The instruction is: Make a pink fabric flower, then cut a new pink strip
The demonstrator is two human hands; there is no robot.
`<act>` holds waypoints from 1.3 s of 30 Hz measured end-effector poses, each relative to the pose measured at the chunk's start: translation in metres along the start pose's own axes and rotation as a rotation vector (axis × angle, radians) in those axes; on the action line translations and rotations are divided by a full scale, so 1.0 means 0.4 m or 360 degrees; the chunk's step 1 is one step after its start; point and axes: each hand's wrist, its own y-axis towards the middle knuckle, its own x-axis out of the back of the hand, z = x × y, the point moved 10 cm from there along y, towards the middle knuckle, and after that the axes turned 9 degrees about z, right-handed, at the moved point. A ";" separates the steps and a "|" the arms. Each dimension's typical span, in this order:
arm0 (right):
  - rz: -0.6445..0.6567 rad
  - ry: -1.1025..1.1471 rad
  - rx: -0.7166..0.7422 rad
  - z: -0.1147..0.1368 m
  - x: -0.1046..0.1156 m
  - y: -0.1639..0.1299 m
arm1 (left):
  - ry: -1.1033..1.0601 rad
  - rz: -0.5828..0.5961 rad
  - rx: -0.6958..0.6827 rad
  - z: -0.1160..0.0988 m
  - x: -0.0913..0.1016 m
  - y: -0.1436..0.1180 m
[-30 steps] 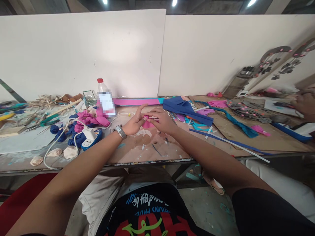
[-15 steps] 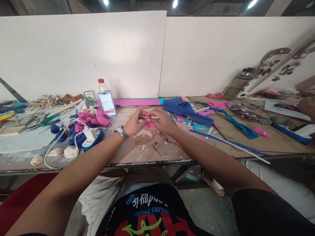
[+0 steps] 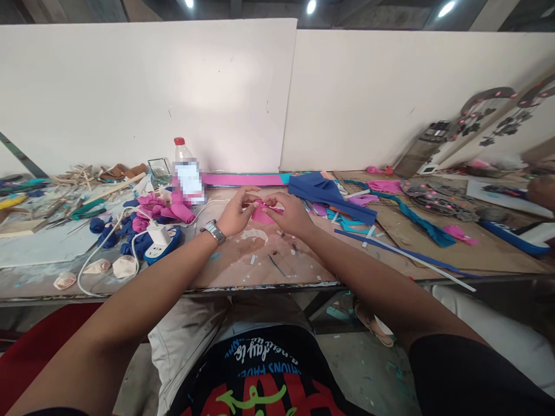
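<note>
Over the middle of the table, both hands pinch a piece of pink fabric (image 3: 262, 214) between thumbs and fingers. My left hand (image 3: 237, 212), with a metal watch on its wrist, grips the left side of the fabric. Opposite it, my right hand (image 3: 288, 215) holds the right side. The fabric is gathered at the top, and a flat part hangs below between the thumbs. To the left lie pink fabric rolls (image 3: 182, 212) and several dark blue rolled fabric pieces (image 3: 106, 234). Behind the hands runs a long pink strip (image 3: 243, 180).
A power strip (image 3: 162, 245) with a white cable sits left, near cream fabric roses (image 3: 125, 267). A red-capped bottle (image 3: 180, 149) stands behind a phone (image 3: 189, 180). Blue fabric (image 3: 332, 196) and a white stick (image 3: 425, 263) lie right. Another person's hand (image 3: 540, 190) shows far right.
The pink fabric, bunched into a small knob before, now shows a wider gathered edge and a larger flat part between the thumbs. Both hands stay in nearly the same place.
</note>
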 end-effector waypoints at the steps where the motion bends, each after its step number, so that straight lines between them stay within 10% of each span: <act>1: -0.0014 0.0000 -0.0010 -0.003 0.001 0.000 | 0.0001 0.0000 -0.0006 0.000 0.000 0.000; 39: -0.0115 0.0029 -0.0095 -0.033 0.010 -0.002 | -0.0230 0.0209 0.0046 0.002 -0.037 0.003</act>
